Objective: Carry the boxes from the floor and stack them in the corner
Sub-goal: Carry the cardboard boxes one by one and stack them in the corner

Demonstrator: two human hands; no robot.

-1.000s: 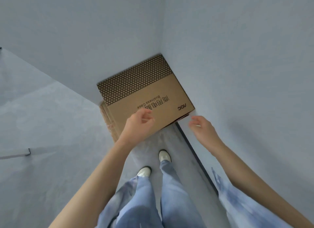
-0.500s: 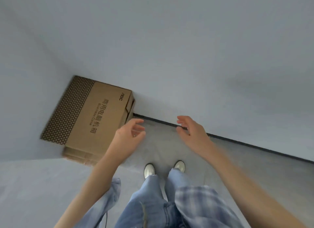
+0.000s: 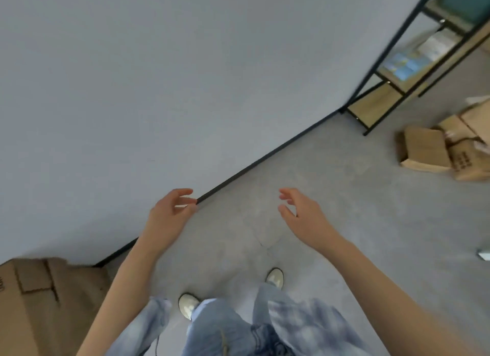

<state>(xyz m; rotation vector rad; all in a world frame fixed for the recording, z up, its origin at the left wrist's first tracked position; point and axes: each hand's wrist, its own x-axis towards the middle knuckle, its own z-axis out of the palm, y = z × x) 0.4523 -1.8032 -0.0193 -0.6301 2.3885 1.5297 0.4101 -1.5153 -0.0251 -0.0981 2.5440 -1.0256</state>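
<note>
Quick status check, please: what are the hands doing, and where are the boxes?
Left hand and right hand open, holding nothing. Stacked box at lower left by the wall; more cardboard boxes on the floor far right. Floor between looks unobstructed.

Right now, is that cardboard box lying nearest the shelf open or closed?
Open. The cardboard box lies on its side on the floor, its left end gaping with a flap folded out. What is inside cannot be told.

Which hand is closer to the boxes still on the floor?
The right hand. The boxes on the floor lie to the right, near the shelf, on that hand's side. The left hand is by the wall. Both hands hold nothing.
</note>
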